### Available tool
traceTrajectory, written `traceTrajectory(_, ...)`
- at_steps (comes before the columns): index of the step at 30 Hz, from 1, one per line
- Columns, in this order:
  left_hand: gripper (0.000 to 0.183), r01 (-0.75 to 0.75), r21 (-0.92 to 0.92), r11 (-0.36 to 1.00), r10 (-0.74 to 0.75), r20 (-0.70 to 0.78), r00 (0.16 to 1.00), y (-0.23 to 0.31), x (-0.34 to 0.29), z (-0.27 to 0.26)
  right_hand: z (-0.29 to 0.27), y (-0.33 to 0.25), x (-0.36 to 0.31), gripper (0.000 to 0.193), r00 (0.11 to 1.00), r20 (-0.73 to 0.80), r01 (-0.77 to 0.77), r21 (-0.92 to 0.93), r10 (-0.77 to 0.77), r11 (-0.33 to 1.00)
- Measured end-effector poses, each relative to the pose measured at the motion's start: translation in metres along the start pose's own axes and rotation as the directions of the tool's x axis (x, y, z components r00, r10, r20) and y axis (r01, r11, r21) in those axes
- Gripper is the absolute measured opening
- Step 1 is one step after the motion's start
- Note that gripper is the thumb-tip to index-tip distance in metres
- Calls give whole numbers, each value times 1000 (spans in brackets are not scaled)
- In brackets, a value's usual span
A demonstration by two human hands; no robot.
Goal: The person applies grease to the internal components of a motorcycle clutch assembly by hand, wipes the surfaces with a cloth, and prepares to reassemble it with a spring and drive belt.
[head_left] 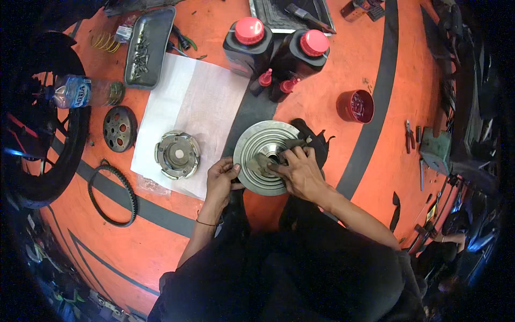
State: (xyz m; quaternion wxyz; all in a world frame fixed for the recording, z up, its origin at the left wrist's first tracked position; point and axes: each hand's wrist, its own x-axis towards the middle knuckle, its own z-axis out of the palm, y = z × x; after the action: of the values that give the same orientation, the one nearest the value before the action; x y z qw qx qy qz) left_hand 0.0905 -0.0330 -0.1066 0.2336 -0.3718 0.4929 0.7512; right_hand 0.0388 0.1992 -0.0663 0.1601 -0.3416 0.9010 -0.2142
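A round metal pulley disc (248, 173) with concentric ridges and a raised hub is tilted up in front of me. My left hand (221, 180) grips its left rim, thumb on the face and fingers behind. Against the disc near the hub, my right hand (301, 174) pinches a thin, crumpled grey-brown piece (261, 165); I cannot tell cloth from sandpaper. A dark cloth (315, 140) shows behind the disc's right side. To the left, a clutch shoe assembly (178, 155) lies on a white sheet (170, 102).
A toothed drive belt (132, 203), a clutch bell (119, 128) and a plastic bottle (88, 92) lie at left. A black tray (150, 51) holds small metal parts. Two dark jugs (248, 48) with red caps stand ahead; a red cup (354, 106) and pliers (410, 136) are at right.
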Motion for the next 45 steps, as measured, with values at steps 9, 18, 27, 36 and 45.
traceTrajectory(9,22,40,26,999,-39,-25,999,0,0,-5,-9,-6,4,41,995,-21,-101,-105,100,989)
traceTrajectory(18,15,46,19,999,-46,12,999,6,1,1,-21,17,-12,29,997,52,-66,85,62,994)
traceTrajectory(27,15,36,38,999,-37,16,999,9,0,2,-58,90,-110,28,578,198,-281,959,792,-35)
traceTrajectory(36,20,16,42,999,-17,21,1000,11,1,2,-53,91,-147,24,316,-114,-864,376,942,335)
traceTrajectory(45,25,36,-6,999,-36,28,999,8,2,-1,-8,88,-139,36,496,-71,-836,229,865,499)
